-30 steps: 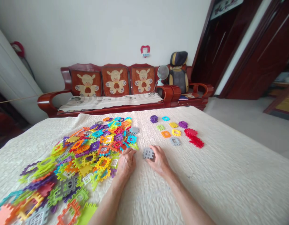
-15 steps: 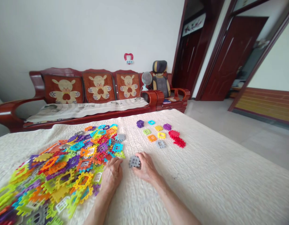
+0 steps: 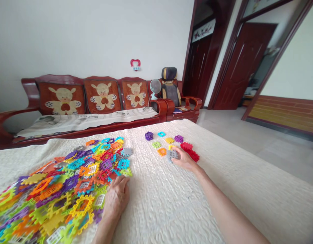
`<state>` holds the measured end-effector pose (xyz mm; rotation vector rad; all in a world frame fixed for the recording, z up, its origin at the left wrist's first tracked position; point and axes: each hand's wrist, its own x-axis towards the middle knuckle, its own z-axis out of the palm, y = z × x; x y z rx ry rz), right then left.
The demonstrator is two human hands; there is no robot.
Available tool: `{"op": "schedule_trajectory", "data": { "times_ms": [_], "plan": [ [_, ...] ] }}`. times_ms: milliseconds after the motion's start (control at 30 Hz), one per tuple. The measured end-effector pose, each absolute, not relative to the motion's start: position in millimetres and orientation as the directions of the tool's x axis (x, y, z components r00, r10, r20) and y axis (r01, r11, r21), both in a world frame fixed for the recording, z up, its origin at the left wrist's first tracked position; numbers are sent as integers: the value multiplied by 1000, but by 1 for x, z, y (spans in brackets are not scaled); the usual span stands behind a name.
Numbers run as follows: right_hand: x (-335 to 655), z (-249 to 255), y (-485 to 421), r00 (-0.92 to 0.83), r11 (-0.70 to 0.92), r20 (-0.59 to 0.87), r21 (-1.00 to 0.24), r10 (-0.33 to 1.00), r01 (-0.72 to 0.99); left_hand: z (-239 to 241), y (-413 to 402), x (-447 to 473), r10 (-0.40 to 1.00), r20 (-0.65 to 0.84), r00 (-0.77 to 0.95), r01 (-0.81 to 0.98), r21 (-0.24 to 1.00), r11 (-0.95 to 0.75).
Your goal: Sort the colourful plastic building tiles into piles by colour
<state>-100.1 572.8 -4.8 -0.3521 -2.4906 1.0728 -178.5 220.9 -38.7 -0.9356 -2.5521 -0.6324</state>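
Observation:
My right hand pinches a grey plastic building tile with a window grid in it. That tile is over the spot of a lighter grey piece, mostly covered from view. Close by lie a yellow frame tile, an orange tile and a red stack. My left hand rests with curled fingers at the right edge of a big heap of coloured interlocking tiles. Its fingertips are hidden, close to a blue piece.
Farther back on the quilted cloth are a purple stack, a blue ring tile, a green tile, a yellow tile and a violet stack. A wooden sofa stands beyond the table.
My right hand has carried the grey tile forward and right, from beside my left hand to the sorted group. The left hand stays by the heap. The view has shifted slightly.

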Motion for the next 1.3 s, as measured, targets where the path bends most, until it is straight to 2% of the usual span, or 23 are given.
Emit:
{"op": "schedule_trajectory", "data": {
  "times_ms": [367,633,933,1100,1300],
  "plan": [
    [-93,-13,575,-904,723,267,-688,334,63,-38,222,-178,510,465,-723,667,278,691],
    [-92,-2,556,-895,781,248,-604,371,156,-39,221,-178,518,436,-736,663,307,683],
    [-112,-27,541,-782,898,487,-389,390,205,-26,225,-171,491,351,-797,599,358,716],
    [-116,-34,540,-750,923,542,-282,379,262,-23,226,-168,476,341,-811,581,364,728],
    [-117,-34,539,-739,928,561,-248,372,279,-22,227,-167,469,336,-817,572,372,731]
  ]
}}
